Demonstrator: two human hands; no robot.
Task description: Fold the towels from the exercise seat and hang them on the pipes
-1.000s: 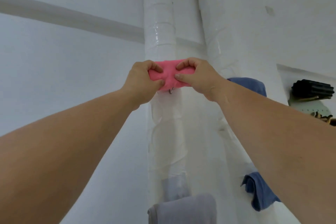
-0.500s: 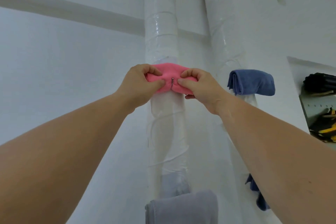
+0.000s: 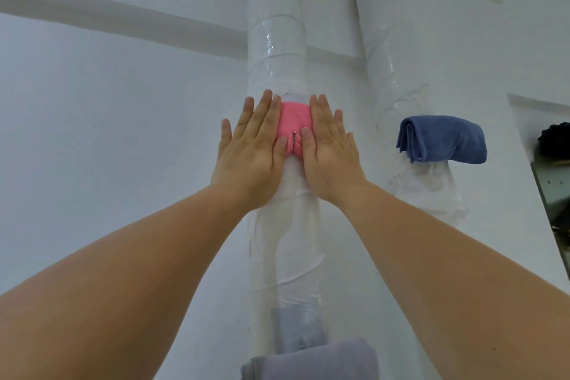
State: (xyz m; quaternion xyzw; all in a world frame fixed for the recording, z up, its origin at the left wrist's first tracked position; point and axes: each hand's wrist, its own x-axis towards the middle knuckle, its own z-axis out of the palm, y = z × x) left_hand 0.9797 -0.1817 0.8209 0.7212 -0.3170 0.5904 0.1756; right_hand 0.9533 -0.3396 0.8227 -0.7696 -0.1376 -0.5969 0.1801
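Pink folded cloth towel (image 3: 294, 120) at centre, against white tape-wrapped vertical pipe (image 3: 274, 40); thin metal hook (image 3: 294, 139) shows at its lower middle. White painted wall (image 3: 123, 133) behind. Two pipes; second white wrapped pipe (image 3: 382, 55) at 2 o'clock. Three towels: pink; blue folded towel (image 3: 441, 139) at 3 o'clock; grey folded towel (image 3: 311, 361) at 6 o'clock. Left hand (image 3: 253, 148) and right hand (image 3: 328, 151) flat, fingers straight, pressing pink towel's sides.

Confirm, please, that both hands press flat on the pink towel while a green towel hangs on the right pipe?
The head view shows a blue towel, not green, on the right pipe; the left hand and right hand do press the pink towel.
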